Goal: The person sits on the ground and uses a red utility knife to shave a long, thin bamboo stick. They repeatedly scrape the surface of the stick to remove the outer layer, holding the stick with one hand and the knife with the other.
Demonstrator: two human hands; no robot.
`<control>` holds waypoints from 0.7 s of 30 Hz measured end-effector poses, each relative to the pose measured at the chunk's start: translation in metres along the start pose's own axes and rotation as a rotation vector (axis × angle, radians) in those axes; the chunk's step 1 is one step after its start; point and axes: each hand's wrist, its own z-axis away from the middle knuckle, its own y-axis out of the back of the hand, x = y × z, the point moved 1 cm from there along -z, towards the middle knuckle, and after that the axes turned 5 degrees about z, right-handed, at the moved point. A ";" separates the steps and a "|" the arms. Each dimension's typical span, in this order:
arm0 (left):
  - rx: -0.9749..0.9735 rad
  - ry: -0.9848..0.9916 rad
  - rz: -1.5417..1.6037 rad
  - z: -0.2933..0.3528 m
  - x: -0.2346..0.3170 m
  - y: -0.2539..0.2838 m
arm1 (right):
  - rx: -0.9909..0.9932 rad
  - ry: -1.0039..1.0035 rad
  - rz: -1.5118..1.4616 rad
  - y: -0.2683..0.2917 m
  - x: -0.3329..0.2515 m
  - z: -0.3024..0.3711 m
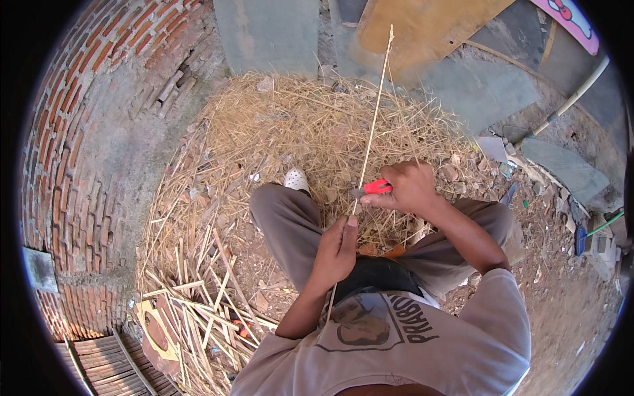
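Note:
A long, thin bamboo strip (374, 119) runs upright through the middle of the view, from near the far edge down past my lap. My left hand (335, 254) pinches it low down, thumb and fingers closed round it. In my right hand (411, 188) is a red utility knife (378, 187), gripped with its short blade against the strip, a little beyond the left fingers. The strip's lower end passes under the left hand and reaches my shirt (403, 323). A dark pad or cloth (376, 275) covers my lap between my bent knees.
Dry shavings (317, 132) heap up ahead of me. Split bamboo strips (205, 310) lie piled at the lower left, beside a brick wall (86, 165). Grey sheets (267, 39) and a tan board (422, 39) lean at the back. A blue brush-like tool (580, 241) lies far right.

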 end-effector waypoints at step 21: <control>-0.389 0.150 -0.085 0.084 -0.015 0.014 | -0.068 -0.963 0.213 0.013 0.256 -0.036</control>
